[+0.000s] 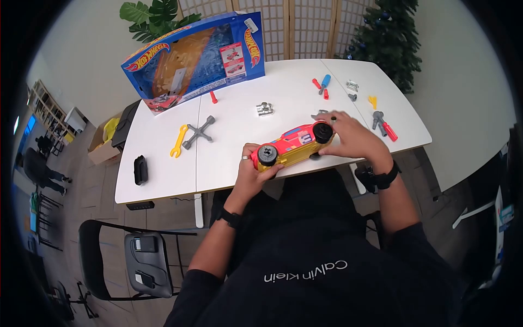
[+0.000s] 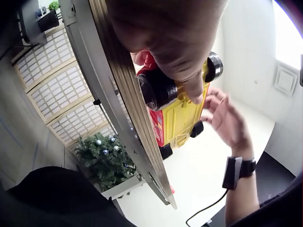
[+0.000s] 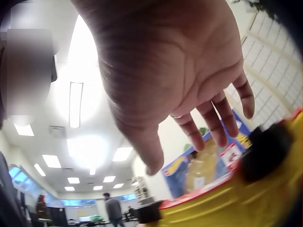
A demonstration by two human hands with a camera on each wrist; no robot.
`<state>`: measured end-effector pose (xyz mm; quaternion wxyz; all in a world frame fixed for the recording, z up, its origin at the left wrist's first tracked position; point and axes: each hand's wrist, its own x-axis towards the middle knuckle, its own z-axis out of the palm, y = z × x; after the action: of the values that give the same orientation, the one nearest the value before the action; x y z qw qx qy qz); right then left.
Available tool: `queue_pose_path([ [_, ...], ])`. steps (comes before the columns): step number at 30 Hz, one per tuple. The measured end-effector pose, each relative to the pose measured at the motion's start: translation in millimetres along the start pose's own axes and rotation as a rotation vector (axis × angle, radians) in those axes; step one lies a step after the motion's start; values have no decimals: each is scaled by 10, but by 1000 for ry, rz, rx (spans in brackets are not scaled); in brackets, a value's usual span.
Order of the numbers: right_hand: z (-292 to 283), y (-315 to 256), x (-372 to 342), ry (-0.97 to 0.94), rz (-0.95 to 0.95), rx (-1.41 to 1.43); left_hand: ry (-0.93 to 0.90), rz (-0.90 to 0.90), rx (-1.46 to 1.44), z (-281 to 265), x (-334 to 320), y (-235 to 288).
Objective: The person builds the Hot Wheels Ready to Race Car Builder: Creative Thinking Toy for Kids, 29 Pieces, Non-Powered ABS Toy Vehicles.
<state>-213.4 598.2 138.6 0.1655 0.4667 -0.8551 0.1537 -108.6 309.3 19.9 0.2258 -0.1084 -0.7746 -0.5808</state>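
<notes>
The case (image 1: 140,170) lies at the left end of the table (image 1: 229,163). The box (image 1: 199,57) stands at the far left. The wrench (image 1: 177,143), yellow, lies right of the case, with the cross wrench (image 1: 199,133), gray, just beside it. The peg (image 1: 213,98), red, lies near the box.

The left hand (image 1: 249,181) grips the left end of the car (image 1: 291,143); its thumb lies against the yellow underside. The car is held tilted at the near edge of the table, underside toward the person. The silver part (image 1: 265,109) lies beyond it.

The right hand (image 1: 355,139) is at the right end of the car, fingers extended and spread; contact cannot be determined. The screwdriver (image 1: 325,82), blue-handled, lies at the far right. The fork (image 1: 372,102), yellow, lies farther right, and the red-handled tool (image 1: 390,132) lies nearer.
</notes>
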Motion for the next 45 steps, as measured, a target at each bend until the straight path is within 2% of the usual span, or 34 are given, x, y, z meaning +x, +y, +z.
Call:
queue_pose_path([
  [1,127,80,-14,1,0,-1,19,-21,-116,13,12,13],
  [2,221,134,-45,60,-11,90,12,-21,-115,6,29,48],
  [3,278,191,-103,120,-20,182,18,54,-49,-35,41,86],
  [5,309,154,-132,107,26,100,-5,211,162,-179,121,107],
  [6,347,103,-137,87,67,20,-9,212,170,-261,176,104],
  [8,503,23,-174,144,45,3,-35,495,523,-409,268,173],
  [10,600,-38,-179,243,5,37,-31,443,539,-510,270,234],
  [12,633,-96,-175,247,5,76,-52,425,749,-643,280,259],
  [16,748,-116,-194,174,-35,110,-159,414,888,-888,277,187],
  [20,760,-140,-179,119,-74,183,-222,377,906,-1055,272,135],
  [22,682,-110,-133,84,-111,212,-258,284,928,-1085,278,168],
  [24,564,16,26,50,-157,235,-210,315,944,-1042,324,332],
  [26,411,294,294,-26,-95,233,-161,344,959,-924,393,514],
  [28,302,443,680,-36,10,236,-127,249,765,-709,504,666],
  [29,350,536,889,-87,1,243,-161,216,671,-597,548,731],
  [32,894,899,1567,-256,-79,225,-248,58,512,-249,689,721],
  [34,1293,948,1827,-281,-120,185,-264,161,678,-97,755,563],
  [36,1474,900,1997,-330,-160,145,-328,118,808,-34,757,373],
  [38,1617,815,2161,-479,-159,133,-290,116,801,12,694,310],
  [42,1490,752,2157,-483,-154,88,-243,151,844,10,641,264],
  [43,1417,795,2115,-389,-176,102,-227,148,860,13,631,296],
  [44,1284,821,2029,-294,-120,169,-228,136,848,27,619,296],
  [45,1016,751,1928,-319,-45,248,-195,141,848,36,620,291],
])
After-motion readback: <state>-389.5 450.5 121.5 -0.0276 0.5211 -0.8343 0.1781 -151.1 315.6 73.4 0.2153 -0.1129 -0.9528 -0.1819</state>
